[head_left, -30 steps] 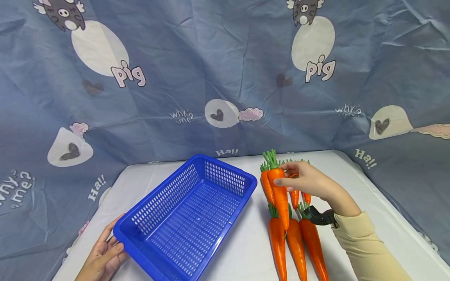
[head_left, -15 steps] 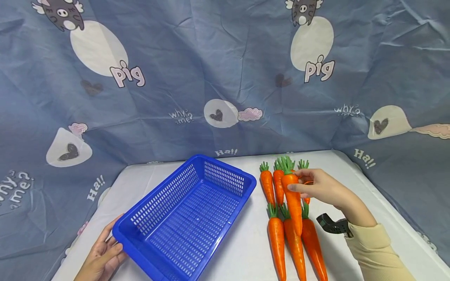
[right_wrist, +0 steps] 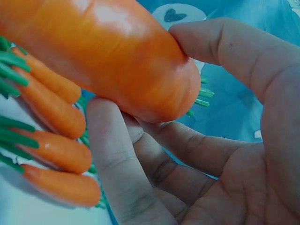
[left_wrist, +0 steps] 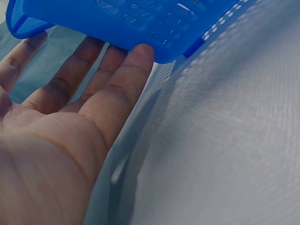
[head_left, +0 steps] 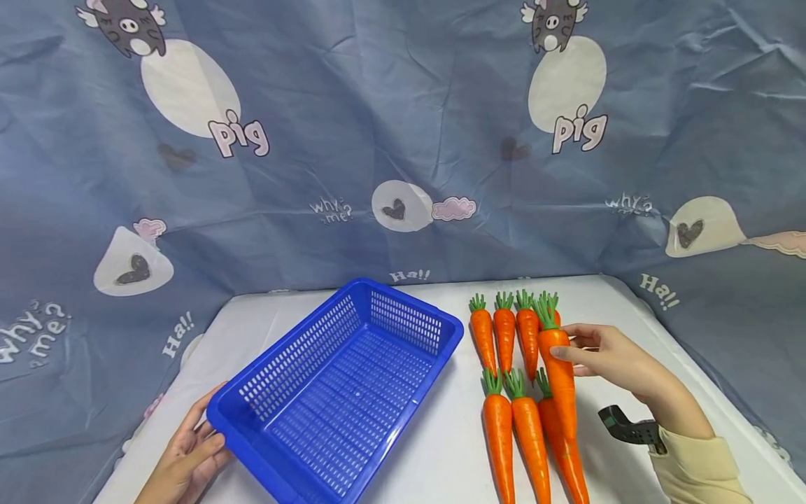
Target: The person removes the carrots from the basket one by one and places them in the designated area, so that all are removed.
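A blue perforated plastic basket (head_left: pixel 352 392) stands at an angle left of centre. My left hand (head_left: pixel 189 448) holds its near left corner, thumb on one side and fingers on the other; the left wrist view shows the fingertips against the blue wall (left_wrist: pixel 117 23). My right hand (head_left: pixel 607 357) pinches a carrot (head_left: pixel 557 371) near its green top, between thumb and fingers. That carrot slants over the right side of the other carrots and partly covers a front-row carrot (head_left: pixel 569 465). In the right wrist view its thick end (right_wrist: pixel 136 61) sits between my fingertips.
Several carrots lie in two rows on the white tabletop (head_left: pixel 434 448), right of the basket: a back row (head_left: pixel 505 336) and a front row (head_left: pixel 499 437). A blue printed curtain (head_left: pixel 352 126) hangs behind and beside the table. A black wrist strap (head_left: pixel 632 428) circles my right wrist.
My right hand has moved right and nearer with the pinched carrot, uncovering the back-row carrots. My left hand and the basket have stayed put.
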The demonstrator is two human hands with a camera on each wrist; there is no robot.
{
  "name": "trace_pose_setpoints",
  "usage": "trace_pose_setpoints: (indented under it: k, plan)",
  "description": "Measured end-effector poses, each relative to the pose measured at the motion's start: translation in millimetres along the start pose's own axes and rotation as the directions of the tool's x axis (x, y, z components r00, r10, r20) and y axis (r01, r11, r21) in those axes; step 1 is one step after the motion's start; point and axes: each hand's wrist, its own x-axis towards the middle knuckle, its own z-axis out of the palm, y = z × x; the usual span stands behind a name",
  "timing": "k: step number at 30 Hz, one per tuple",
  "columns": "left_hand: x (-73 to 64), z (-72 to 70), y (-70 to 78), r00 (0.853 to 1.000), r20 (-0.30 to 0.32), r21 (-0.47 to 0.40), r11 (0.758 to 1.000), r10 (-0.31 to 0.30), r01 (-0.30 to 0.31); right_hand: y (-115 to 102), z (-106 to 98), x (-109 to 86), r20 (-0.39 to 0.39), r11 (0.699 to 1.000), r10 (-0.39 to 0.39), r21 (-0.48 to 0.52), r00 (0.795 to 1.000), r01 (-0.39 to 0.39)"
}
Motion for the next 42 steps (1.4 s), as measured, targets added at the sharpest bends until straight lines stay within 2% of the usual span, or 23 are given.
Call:
trace_pose_setpoints:
  k: [3,13,19,23,31,38,42]
  plan:
    - [-0.9,-2.2,-0.4,1.0,0.003,-0.01,1.0,0.0,0.0,6.0,0.6,-2.2,0.005,1.0,0.008,0.013,1.0,-0.008]
    - [-0.1,-5.2,-4.6,0.998,-0.048,0.012,1.0,-0.026,0.027,28.3,-1.0,-11.6,-0.003,0.998,0.065,0.015,0.998,-0.065]
    - [0.6,-4.5,-3.9,0.999,-0.032,-0.001,1.0,-0.004,0.004,42.1,-3.8,-17.4,-0.006,0.996,0.084,0.031,0.996,-0.084]
    - [1.0,-3.8,-4.0,1.0,-0.009,-0.013,1.0,0.002,-0.003,51.7,-5.0,-22.9,0.011,0.992,0.123,0.036,0.992,-0.124]
    - [1.1,-6.0,-3.7,0.997,0.058,-0.049,0.997,0.054,-0.052,73.3,-8.7,-32.5,0.022,0.978,0.205,0.043,0.979,-0.205]
    - [1.3,-7.3,-4.9,0.999,0.034,-0.022,0.999,0.04,-0.04,91.0,-7.1,-36.3,0.054,0.955,0.294,0.033,0.954,-0.296]
    - [0.7,-6.5,-4.9,0.999,0.023,-0.019,0.999,0.034,-0.033,95.8,-3.0,-37.8,0.087,0.947,0.316,0.024,0.945,-0.319]
